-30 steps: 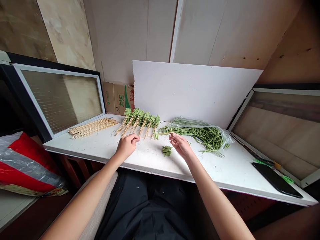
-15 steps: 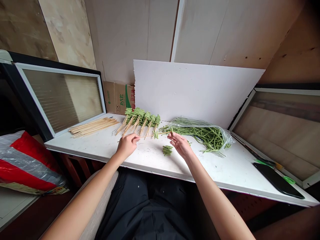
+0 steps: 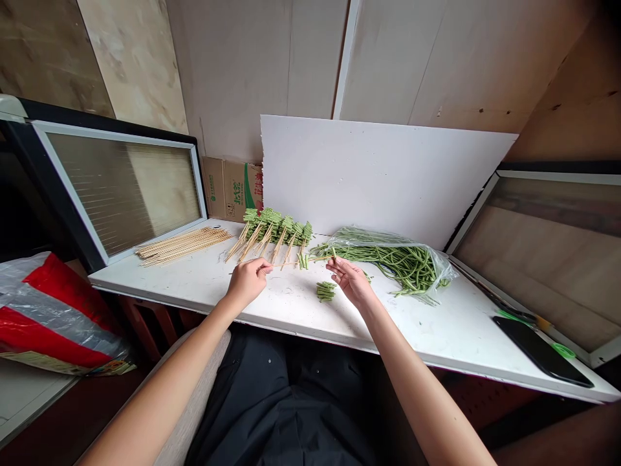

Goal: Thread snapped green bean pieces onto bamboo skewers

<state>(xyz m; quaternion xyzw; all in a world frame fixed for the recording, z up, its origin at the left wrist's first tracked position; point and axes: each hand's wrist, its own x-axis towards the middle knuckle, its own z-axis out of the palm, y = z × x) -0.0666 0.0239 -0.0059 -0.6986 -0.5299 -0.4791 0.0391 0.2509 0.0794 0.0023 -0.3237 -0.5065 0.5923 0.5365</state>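
My left hand is closed on one end of a thin wooden skewer, held level above the table. A few short green bean pieces are threaded crosswise on it. At the skewer's other end, my right hand pinches a cut green bean piece upright against the tip. Just below and left of that hand, a small stack of cut bean pieces lies on the table. Beyond my hands rests a pile of finished bean skewers, their bare sticks pointing toward me.
Bare skewers lie at the left of the white table. Long green beans spill from a clear bag at the right. A black phone sits near the right edge. A cardboard box and a white board stand behind.
Both hands hold almost the same pose on the skewer and bean piece. The whole view has shifted very slightly.
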